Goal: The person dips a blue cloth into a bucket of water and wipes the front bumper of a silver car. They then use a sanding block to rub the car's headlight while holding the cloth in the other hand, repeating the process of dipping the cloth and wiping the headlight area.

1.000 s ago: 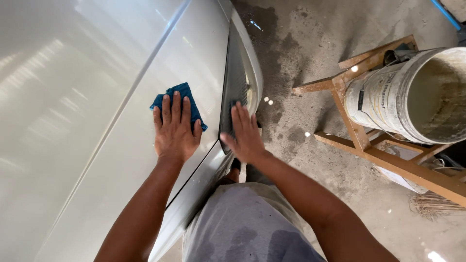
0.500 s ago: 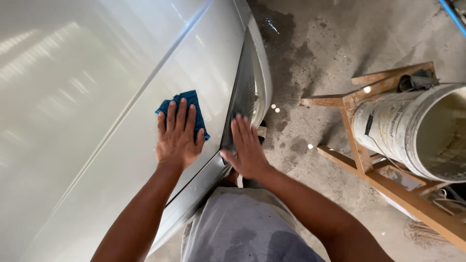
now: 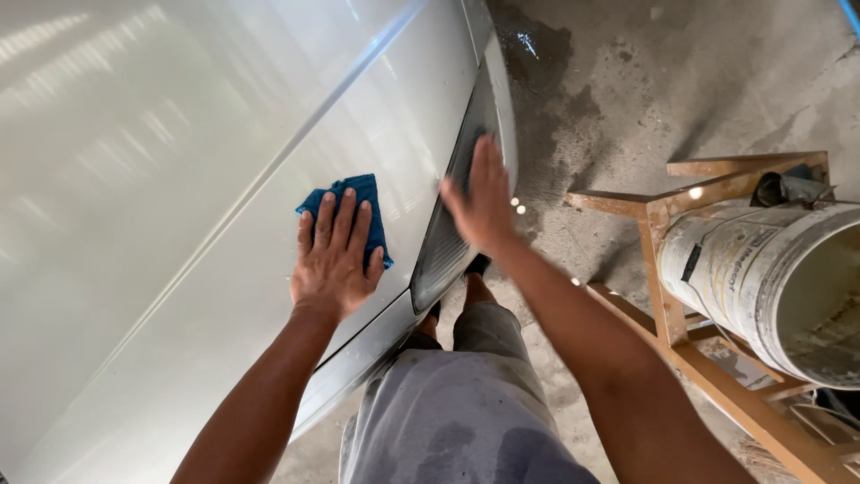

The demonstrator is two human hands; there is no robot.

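**A:** Looking down at a white car panel (image 3: 179, 179), pretty glossy, with light streaks across it. Left hand (image 3: 336, 255) is flat on it, fingers spread, pressing a small blue cloth (image 3: 354, 202) against the paint. Not gripped at all, just pinned under the palm and fingers, and the top of the cloth pokes out past the fingertips.

**B:** Where on the panel, though?

**A:** Close to its right edge, just beside the dark headlight (image 3: 448, 233) that runs down that edge. A raised crease in the bodywork runs diagonally just left of the cloth.

**B:** And the other hand?

**A:** Right hand (image 3: 484, 202) is open, fingers straight and together, holding nothing. It sits over the headlight's upper part; can't tell if it's actually touching.

**B:** Anything else around?

**A:** Stained concrete floor (image 3: 627, 81) on the right, plus a rusty orange metal stand (image 3: 667, 296) carrying a grubby white bucket (image 3: 761, 278) tipped on its side, well apart from the car.
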